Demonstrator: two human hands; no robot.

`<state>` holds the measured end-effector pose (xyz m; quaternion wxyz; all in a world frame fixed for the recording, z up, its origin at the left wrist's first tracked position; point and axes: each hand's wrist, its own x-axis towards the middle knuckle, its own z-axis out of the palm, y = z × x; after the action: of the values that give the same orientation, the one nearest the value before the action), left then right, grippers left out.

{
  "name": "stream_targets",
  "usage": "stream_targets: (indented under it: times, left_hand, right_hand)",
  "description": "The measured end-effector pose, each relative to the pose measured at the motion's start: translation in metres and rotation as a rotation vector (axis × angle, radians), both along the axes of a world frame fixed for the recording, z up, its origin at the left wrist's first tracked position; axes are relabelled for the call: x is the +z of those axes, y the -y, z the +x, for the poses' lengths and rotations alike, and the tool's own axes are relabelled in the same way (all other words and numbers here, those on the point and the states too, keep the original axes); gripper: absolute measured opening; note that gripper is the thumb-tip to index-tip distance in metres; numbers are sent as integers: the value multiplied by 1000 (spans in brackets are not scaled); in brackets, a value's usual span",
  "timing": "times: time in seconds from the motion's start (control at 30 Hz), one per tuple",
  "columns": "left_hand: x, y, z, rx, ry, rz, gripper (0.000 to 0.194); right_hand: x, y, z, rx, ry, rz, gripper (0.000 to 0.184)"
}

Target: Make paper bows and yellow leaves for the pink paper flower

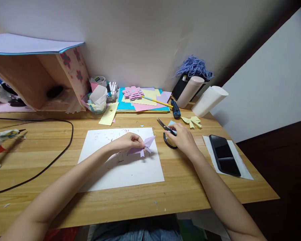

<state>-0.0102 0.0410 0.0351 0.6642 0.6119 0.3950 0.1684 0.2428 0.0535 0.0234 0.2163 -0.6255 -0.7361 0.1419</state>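
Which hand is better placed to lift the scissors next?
Probably the right hand: its fingers are at the handles of the scissors, while the left hand holds the purple paper bow.

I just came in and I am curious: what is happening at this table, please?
A person's left hand pinches a purple paper bow above a marked white sheet. The right hand is at the handles of the scissors, beside the sheet. A yellow paper bow lies on the table beyond the right hand.
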Motion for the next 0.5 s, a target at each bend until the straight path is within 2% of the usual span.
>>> stream_targets:
  times: [0.1,0.17,0.23,0.4,0.5]
  left_hand:
    - [-4,3,0,-28,-36,-8,23]
    - [-4,3,-1,-72,-51,39,25]
    - [-2,2,-2,-126,-81,107,26]
    - [0,-3,-10,-160,-156,177,25]
    - [-4,-9,-15,-37,-42,30,33]
  right_hand:
    - [9,9,-10,411,-355,-115,27]
    - [12,14,-17,671,-447,-156,26]
    - [12,17,-22,819,-461,-122,20]
    - [4,21,-32,905,-475,63,18]
    - [1,25,-36,851,-472,297,20]
